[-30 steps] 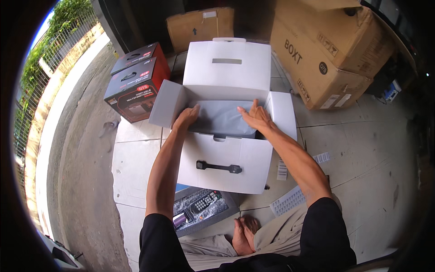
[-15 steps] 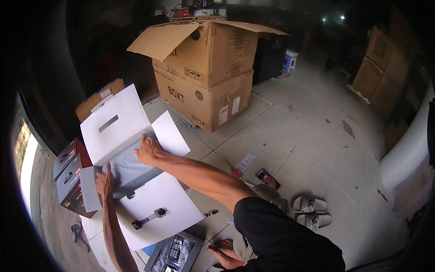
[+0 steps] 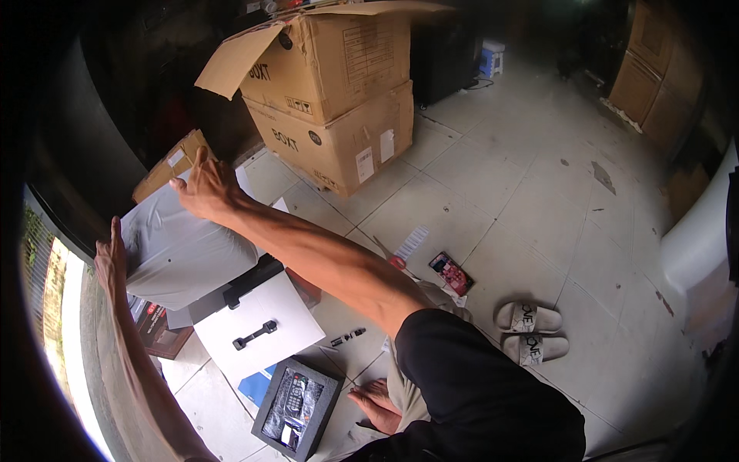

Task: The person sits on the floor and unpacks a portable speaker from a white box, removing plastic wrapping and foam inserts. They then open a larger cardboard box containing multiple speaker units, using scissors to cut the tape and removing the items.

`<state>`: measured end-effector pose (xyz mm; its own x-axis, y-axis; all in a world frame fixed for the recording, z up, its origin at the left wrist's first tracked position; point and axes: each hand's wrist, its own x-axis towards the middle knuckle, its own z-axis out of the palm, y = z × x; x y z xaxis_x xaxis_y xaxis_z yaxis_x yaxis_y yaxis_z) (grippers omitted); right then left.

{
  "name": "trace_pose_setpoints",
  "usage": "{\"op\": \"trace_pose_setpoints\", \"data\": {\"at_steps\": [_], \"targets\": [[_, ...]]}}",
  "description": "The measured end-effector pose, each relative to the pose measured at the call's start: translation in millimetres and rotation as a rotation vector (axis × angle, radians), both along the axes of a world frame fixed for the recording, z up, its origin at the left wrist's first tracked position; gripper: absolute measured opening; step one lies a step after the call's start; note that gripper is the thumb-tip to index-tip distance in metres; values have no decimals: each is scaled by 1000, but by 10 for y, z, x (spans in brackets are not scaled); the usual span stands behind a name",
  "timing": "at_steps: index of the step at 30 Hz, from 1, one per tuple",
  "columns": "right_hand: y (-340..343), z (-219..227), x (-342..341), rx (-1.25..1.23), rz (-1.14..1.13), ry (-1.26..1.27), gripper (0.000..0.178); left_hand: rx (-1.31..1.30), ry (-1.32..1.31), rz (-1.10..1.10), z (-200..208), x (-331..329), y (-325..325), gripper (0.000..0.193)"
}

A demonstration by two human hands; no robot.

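Observation:
My left hand (image 3: 112,262) and my right hand (image 3: 206,185) hold up a bulky thing wrapped in a whitish plastic sleeve (image 3: 188,258). The left fingers grip its left edge, the right ones its upper far edge; what is inside cannot be made out. It hangs tilted over the open box, hiding most of it. The box's white flap (image 3: 289,331) lies spread toward me, beside a black inner edge (image 3: 239,286). A short black cable-like piece (image 3: 254,335) rests on the flap. Nearer to me, a grey foam tray (image 3: 265,443) holds a black remote control (image 3: 295,393) and bagged parts.
Two stacked brown cartons (image 3: 331,138) stand ahead, the top one with raised flaps. Red-handled scissors (image 3: 396,262), a label strip (image 3: 412,242), a dark phone-shaped thing (image 3: 451,273) and grey slides (image 3: 531,331) lie to the right. Dark printed boxes (image 3: 162,331) stand at left.
Both hands have moved up and left, lifting the wrapped thing out of the white box, where it lay before. The head view has shifted, so the cartons sit higher in the picture.

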<state>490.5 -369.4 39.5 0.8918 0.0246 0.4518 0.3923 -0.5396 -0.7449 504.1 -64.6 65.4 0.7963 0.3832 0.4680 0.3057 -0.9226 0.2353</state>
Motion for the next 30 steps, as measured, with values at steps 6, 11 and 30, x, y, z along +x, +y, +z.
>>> {"op": "trace_pose_setpoints", "data": {"at_steps": [6,11,30], "targets": [[-2,-758,-730,679,275,390,94,468,-373,-188,1026,-1178,-1109,67],[1235,-1333,-1441,1713,687,443,79,1184,-665,-231,323,-2488,-1921,53],[2536,-2874,-4370,904,1811,1305,75,-199,-650,428,-1295,-7398,-522,89]]}}
